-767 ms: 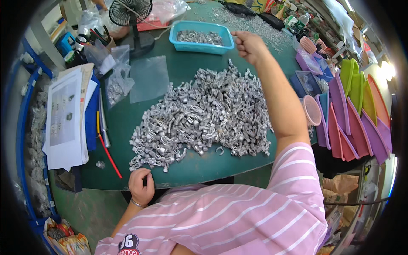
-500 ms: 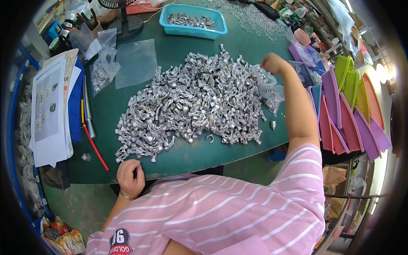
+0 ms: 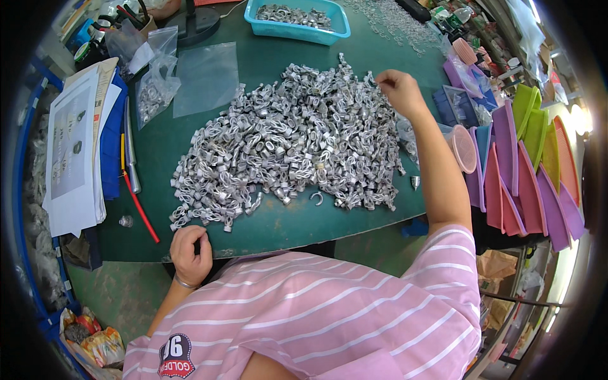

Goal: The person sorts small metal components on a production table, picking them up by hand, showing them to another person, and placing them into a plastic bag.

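Note:
A broad heap of small silver metal fittings with looped ends (image 3: 285, 145) covers the middle of the green table. My right hand (image 3: 402, 92) is over the heap's far right edge, fingers curled together; whatever they hold, if anything, is hidden. Beneath my right forearm lies a clear plastic bag (image 3: 407, 136), partly covered by the arm. My left hand (image 3: 191, 254) rests closed at the table's near edge, just below the heap's front left corner. Its curled fingers hide their inside. A loose C-shaped metal piece (image 3: 316, 199) lies in front of the heap.
A blue tray (image 3: 297, 31) of metal parts stands at the back. Flat clear bags (image 3: 206, 79) and papers (image 3: 73, 152) lie to the left, beside a red-and-yellow rod (image 3: 139, 209). Colourful plastic bins (image 3: 516, 171) stack at right, near a round pink basket (image 3: 463, 149).
My right hand has moved left from the plastic bag to the heap's far right edge. The round pink basket now shows beside my forearm. My left hand stays at the table edge.

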